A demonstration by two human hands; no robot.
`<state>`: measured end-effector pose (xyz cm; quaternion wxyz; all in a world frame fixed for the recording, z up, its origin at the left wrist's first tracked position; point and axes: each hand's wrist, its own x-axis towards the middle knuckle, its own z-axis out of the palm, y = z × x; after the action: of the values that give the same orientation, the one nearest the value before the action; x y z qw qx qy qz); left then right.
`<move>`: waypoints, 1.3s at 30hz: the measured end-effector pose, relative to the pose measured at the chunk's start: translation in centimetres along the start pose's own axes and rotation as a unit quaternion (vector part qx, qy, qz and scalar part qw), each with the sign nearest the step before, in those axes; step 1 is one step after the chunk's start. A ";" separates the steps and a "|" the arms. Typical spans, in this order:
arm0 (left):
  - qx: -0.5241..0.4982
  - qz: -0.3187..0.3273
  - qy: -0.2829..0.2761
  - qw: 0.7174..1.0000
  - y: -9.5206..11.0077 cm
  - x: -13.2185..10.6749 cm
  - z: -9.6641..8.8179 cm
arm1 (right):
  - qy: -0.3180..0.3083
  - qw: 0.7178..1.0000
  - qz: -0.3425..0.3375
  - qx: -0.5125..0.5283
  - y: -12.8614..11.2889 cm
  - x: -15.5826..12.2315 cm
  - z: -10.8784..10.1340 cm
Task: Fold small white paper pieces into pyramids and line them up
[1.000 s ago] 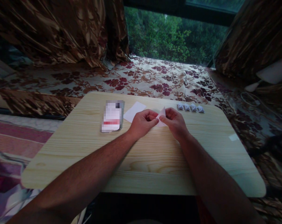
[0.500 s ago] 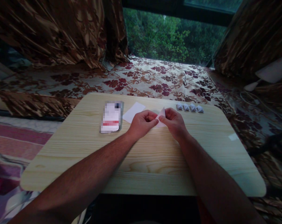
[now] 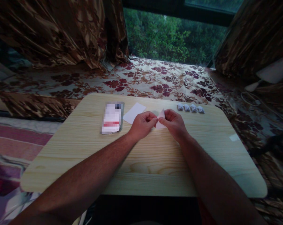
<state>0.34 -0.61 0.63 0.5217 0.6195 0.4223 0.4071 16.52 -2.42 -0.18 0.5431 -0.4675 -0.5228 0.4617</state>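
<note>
My left hand (image 3: 142, 124) and my right hand (image 3: 174, 122) meet over the far middle of a light wooden table (image 3: 143, 162). Both pinch a small folded piece of white paper (image 3: 160, 119) between thumbs and fingertips, just above the tabletop. A flat white sheet of paper (image 3: 133, 112) lies just left of my left hand. Several small folded paper pieces (image 3: 190, 108) sit in a row to the right of my right hand.
A packet with a red stripe (image 3: 112, 118) lies at the table's far left. Floral fabric (image 3: 155, 79) covers the surface beyond the table, with brown curtains (image 3: 61, 31) either side of a window (image 3: 174, 34). A striped cloth (image 3: 17, 140) lies at left.
My fingers have shifted slightly on the folded paper, which now stands a little more upright between them. Both arms stay in place.
</note>
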 end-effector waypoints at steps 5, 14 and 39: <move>0.016 -0.015 -0.008 1.000 0.1 0.0 0.1 | 0.034 0.999 -0.002 -0.013 0.0 0.0 0.0; 0.030 -0.023 -0.014 0.999 0.3 -0.1 0.1 | 0.071 0.997 -0.020 -0.037 -0.2 0.0 0.0; 0.051 -0.025 -0.010 0.998 0.4 -0.2 0.1 | 0.081 0.996 -0.006 -0.020 -0.4 0.0 0.0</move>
<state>0.41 -0.87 0.99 0.5033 0.6389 0.4526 0.3655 16.56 -2.50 0.23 0.5771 -0.5110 -0.4886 0.4087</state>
